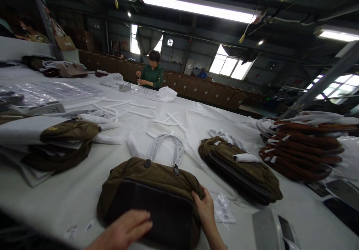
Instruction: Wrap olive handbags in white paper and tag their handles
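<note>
An olive-brown handbag (157, 175) with a dark lower panel lies on the white table in front of me. Its handles (166, 141) are wrapped in clear plastic and stand up on the far side. My left hand (126, 225) is over the dark panel, its fingers stretched out and slightly blurred. At the bag's right end, my right hand (204, 207) grips the side, thumb on the front and fingers at the edge. Part of the bag's lower edge is hidden by my left hand.
Olive bags (241, 164) are stacked to the right, beyond them a tall pile of rust-brown bags (303, 149). More olive bags (67, 141) with white sheets lie left. White foam strips (140, 113) are scattered behind. A person in green (153, 74) is across the table.
</note>
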Demonstrator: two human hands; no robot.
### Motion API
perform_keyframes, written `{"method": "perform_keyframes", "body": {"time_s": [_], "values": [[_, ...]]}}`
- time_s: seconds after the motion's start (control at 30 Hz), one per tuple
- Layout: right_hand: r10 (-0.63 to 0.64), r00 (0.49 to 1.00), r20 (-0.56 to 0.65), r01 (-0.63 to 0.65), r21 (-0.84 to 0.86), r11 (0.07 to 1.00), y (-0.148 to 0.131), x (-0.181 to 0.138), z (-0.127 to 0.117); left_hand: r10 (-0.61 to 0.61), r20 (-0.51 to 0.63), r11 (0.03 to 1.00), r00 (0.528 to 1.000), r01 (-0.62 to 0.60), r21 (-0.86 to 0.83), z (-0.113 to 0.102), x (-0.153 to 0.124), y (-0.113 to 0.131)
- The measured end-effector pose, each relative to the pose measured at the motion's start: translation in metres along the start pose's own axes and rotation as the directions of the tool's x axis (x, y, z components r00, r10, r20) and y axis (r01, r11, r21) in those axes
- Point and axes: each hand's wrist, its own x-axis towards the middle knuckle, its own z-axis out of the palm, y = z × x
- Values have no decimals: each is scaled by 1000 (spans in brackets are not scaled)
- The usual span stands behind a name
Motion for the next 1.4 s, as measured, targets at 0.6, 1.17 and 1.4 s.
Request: {"method": "perform_keyframes", "body": {"time_s": [0.6,1.17,1.4], "values": [[-166,807,567,558,-638,531,-79,-46,-5,-142,120,889,983,73,452,-57,59,-40],[-533,553,640,793,-601,101,-22,-11,1,-40,20,897,999,27,441,-5,79,-75],[-594,489,638,806,-592,28,-23,-35,-5,-27,54,925,998,5,380,-11,80,-86]]}}
